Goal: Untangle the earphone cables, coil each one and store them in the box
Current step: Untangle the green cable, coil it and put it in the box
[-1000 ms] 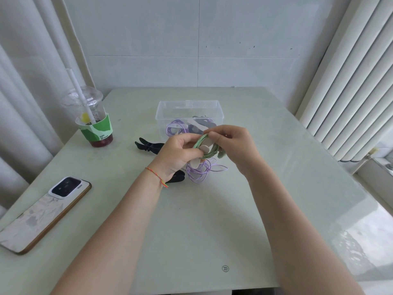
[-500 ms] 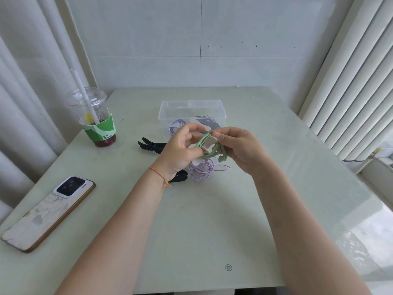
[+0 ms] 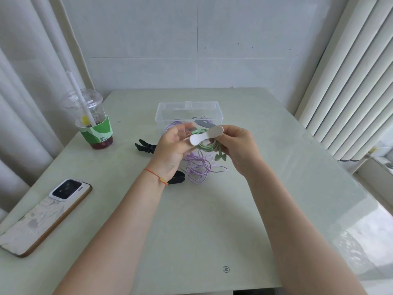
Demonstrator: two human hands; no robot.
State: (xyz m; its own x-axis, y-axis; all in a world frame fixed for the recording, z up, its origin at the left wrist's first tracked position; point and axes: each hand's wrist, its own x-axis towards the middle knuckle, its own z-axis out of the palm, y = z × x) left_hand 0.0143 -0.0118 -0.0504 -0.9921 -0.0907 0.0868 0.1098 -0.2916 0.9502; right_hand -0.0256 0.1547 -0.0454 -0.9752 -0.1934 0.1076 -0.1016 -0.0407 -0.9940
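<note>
Above the table's middle I hold a coiled green earphone cable [image 3: 207, 145] between both hands. A beige strap-shaped cable tie [image 3: 206, 135] lies across the coil, its right end pinched by my right hand [image 3: 238, 147], its left end near the fingers of my left hand [image 3: 172, 147]. Green earbuds [image 3: 220, 156] dangle under the coil. A loose purple earphone cable [image 3: 197, 169] lies on the table just below. Behind my hands stands the clear plastic box [image 3: 189, 109] with a purple coil and a dark item inside.
A black clip [image 3: 145, 145] lies left of my left hand, and another black clip [image 3: 177, 177] lies under my left wrist. An iced drink cup with a straw [image 3: 91, 122] stands at the back left. A phone [image 3: 46, 213] lies face down at the left edge.
The beige tie has come up over the top of the green coil and now lies flat across it. Both hands have shifted slightly; the coil stays between them.
</note>
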